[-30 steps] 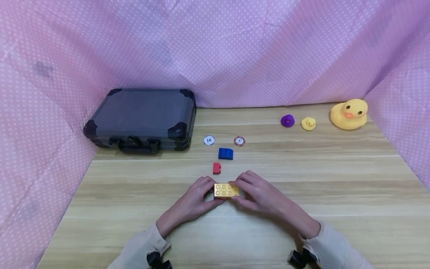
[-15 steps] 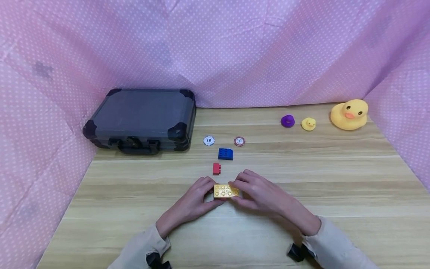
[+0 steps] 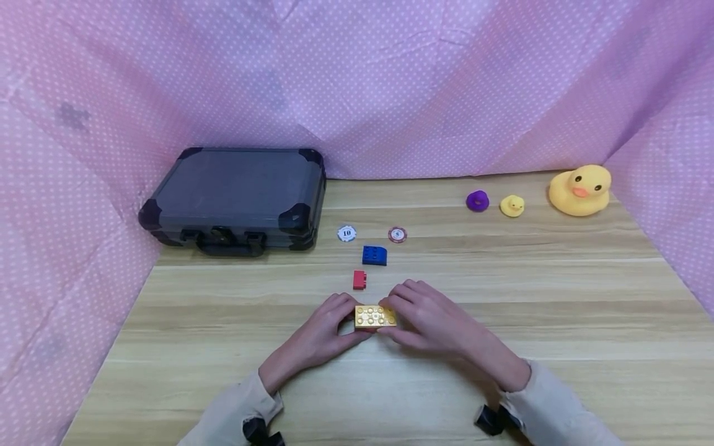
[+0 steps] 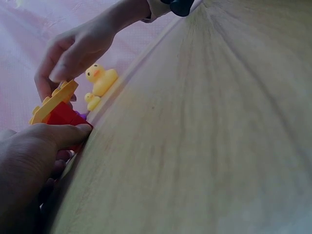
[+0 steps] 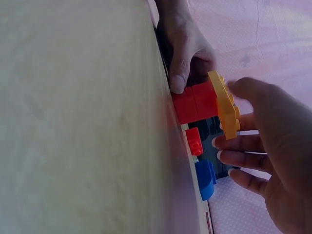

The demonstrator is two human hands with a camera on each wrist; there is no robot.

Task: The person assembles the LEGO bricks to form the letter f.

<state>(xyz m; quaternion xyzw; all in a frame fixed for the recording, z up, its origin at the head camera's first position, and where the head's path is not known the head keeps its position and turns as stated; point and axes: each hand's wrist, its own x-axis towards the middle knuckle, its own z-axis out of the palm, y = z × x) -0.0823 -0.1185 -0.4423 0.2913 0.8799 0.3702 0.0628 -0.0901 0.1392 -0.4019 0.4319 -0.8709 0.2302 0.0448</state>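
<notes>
Wood table [image 3: 558, 322], both hands' fingers [image 3: 409, 296] clamped on yellow brick [image 3: 375, 316], red brick [image 3: 359, 279] nr behind.

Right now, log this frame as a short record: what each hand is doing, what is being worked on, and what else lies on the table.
left hand: holds the red block at its near left side
right hand: fingers on the yellow plate, pinching its right end
work piece: yellow plate sits tilted on top of the red block, on the wooden table
beyond the hands: small red brick, blue brick, two chips
back left: dark case, closed
back right: purple toy, small duck, large duck
</notes>
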